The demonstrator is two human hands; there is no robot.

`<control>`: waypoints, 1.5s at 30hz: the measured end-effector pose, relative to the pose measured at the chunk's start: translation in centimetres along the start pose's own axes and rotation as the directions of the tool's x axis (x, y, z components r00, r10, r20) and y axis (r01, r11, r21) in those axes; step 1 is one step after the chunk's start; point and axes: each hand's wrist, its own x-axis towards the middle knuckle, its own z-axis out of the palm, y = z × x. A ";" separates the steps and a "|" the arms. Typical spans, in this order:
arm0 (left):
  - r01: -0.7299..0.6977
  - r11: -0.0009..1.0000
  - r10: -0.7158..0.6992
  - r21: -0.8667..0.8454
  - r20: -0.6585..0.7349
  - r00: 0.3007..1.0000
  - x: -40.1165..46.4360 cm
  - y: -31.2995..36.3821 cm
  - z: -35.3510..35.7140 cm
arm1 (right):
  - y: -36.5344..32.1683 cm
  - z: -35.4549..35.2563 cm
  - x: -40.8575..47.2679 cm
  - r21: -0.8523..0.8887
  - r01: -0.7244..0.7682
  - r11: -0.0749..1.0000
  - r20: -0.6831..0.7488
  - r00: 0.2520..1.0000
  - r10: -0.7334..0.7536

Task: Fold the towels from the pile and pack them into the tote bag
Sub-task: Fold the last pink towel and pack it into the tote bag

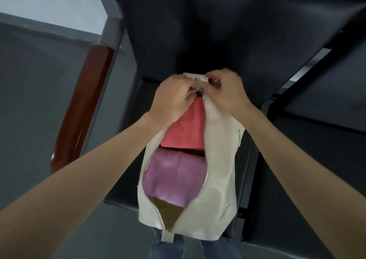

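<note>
1. Lying lengthwise on a dark seat [277, 159], cream tote bag [219, 159], one end near and the other far, its zipper [206, 140] parted along most of the top.
2. Pinching the bag's left zip edge at the far end, left hand [174, 98], fingers curled tight round the fabric, wrist crossing above the open mouth.
3. Pinching the far end from the right side, right hand [227, 92], fingertips curled in close to the small metal zipper pull [201, 90] (whether gripping the pull itself or only the cream tab beside it, cannot tell).
4. Sitting inside the bag toward the far end, folded coral towel [184, 128], its far corner running under the left hand.
5. Filling the middle of the opening, pink towel [170, 177], just near of the coral one and partly tucked beneath its edge.
6. Showing at the near tip of the opening, a wedge of brown towel [168, 215], overlapped by the pink one.
7. Standing to the left of the seat, a glossy reddish-brown armrest [83, 108] on a grey frame.
8. Peeking out below the bag's near end, blue jeans [168, 247] (only a small patch visible).
</note>
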 end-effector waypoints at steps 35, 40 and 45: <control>-0.302 0.953 0.295 -0.005 -0.195 0.935 1.5 -1.6 1.1 | 2.0 0.8 4.1 0.476 -0.289 0.831 0.095 0.956 0.278; -0.253 0.960 0.229 -0.115 -0.191 0.955 0.1 -0.6 0.4 | 1.7 1.1 3.6 0.294 -0.203 0.934 -0.075 0.969 0.234; -0.221 0.959 0.199 -0.179 -0.132 0.971 -2.9 0.3 -0.9 | 1.1 1.2 2.8 0.215 -0.187 0.959 -0.106 0.971 0.214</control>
